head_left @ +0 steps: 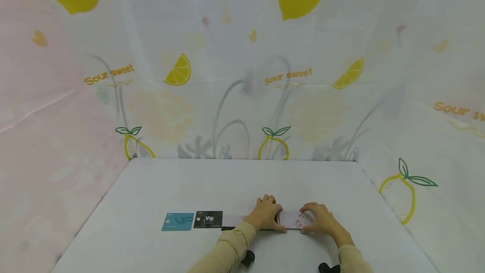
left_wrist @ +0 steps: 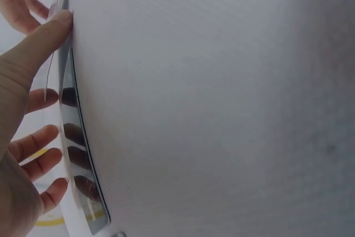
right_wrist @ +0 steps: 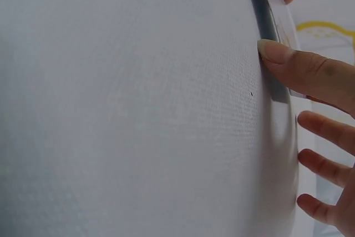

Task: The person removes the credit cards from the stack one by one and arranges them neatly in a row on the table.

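Observation:
A pale flat piece with a pink flower pattern, much like a card (head_left: 291,219), lies or hovers low over the table between both hands. My left hand (head_left: 264,214) has its thumb and index finger at the near and far corners of the left end, other fingers spread over a dark glossy flat panel (left_wrist: 86,184). With thumb and index finger, my right hand (head_left: 321,219) grips the near and far edges towards the right end. Left of these, a second pale patterned piece (head_left: 233,220) overlaps a black strip, partly hidden by my left hand.
A blue VIP card (head_left: 177,221) and a black Vip card (head_left: 208,219) lie in a row at the left. The white table (head_left: 182,184) meets lemon-printed cloth walls (head_left: 235,108) at its back and sides. Black wrist devices (head_left: 248,258) sit under the forearms.

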The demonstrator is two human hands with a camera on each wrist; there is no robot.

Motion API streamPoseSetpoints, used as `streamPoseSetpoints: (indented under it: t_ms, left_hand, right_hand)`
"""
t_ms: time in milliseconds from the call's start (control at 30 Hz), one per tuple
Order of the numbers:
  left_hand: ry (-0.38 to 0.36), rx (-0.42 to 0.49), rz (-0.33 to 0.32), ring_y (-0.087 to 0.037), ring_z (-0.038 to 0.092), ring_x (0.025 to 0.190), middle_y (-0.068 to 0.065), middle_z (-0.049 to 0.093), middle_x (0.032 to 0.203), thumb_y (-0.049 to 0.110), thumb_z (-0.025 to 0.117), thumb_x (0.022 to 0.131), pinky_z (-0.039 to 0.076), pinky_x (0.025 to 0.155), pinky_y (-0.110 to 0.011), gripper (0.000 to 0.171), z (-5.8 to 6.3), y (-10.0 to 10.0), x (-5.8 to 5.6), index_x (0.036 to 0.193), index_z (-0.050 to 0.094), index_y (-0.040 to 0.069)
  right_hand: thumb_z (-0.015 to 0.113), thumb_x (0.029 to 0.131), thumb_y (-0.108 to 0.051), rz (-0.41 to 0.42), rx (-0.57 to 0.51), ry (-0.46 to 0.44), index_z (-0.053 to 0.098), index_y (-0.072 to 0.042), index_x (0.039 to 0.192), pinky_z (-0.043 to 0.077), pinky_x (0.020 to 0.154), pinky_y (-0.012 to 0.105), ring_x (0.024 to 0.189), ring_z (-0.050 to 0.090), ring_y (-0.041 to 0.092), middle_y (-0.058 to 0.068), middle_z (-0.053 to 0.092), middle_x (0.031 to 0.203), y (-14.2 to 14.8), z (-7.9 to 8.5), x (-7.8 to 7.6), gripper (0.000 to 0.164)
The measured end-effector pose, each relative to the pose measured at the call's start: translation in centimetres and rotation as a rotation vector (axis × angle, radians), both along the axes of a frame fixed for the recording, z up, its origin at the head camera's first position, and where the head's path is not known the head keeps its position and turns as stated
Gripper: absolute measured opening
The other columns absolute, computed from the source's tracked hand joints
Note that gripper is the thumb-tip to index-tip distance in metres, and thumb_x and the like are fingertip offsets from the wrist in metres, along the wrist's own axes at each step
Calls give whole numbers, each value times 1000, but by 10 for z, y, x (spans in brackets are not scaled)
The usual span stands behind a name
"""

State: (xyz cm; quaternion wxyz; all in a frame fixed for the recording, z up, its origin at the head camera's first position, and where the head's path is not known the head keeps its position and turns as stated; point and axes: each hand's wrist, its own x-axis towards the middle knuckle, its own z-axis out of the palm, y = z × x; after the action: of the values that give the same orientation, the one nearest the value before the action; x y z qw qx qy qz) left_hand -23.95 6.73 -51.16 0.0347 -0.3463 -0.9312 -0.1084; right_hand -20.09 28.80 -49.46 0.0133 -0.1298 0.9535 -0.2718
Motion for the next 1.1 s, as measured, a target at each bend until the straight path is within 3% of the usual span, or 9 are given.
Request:
streamPoseSetpoints:
  t_ms: [367, 700, 1100]
  left_hand:
    - [-2, 23, 1, -15, 45, 91, 0, 54, 99, 60, 77, 65, 35, 72, -30, 62, -1, -3, 0, 108, 70, 16]
    - [-4, 30, 13, -15, 45, 92, -1, 53, 99, 59, 77, 65, 37, 75, -32, 61, 0, -7, 1, 107, 69, 15]
    - [21, 50, 14, -15, 45, 91, 0, 51, 98, 60, 76, 65, 37, 74, -31, 60, -1, -11, 3, 106, 68, 17]
  right_hand:
    - [87, 59, -18, 129, -41, 56, 64, 1, 105, 38, 92, 59, 108, 53, 47, 24, 61, 113, 1, -4, -4, 54]
    - [86, 59, -17, 92, -57, 22, 65, -2, 105, 34, 94, 62, 112, 48, 49, 26, 58, 118, -3, -3, -4, 53]
    - [85, 64, -22, 40, 10, -20, 66, -6, 108, 33, 86, 70, 116, 42, 51, 24, 52, 127, -6, -3, -3, 51]
